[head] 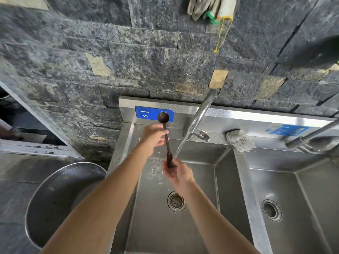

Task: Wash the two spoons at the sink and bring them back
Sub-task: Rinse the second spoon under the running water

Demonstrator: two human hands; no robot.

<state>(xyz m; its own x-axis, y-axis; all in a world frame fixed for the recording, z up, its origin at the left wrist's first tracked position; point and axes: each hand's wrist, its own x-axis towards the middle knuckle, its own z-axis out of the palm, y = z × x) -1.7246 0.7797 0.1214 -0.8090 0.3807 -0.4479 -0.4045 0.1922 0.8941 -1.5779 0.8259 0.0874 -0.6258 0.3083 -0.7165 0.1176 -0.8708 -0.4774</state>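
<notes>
Dark spoon (167,147) upright over sink (225,162), bowl at 12 o'clock; left hand (153,138) grips mid-handle, right hand (178,172) curls round wet lower end under tap (201,114); judged light, stiff, slippery; hold by handle.

The lower end of the dark spoon (166,138) is hidden inside the right hand (177,172); whether one spoon or two sits there cannot be told. Its bowl covers part of the blue label (146,113). The top edge cuts off the gloves (201,6), and the tap (311,136) at the right edge is blurred.
</notes>
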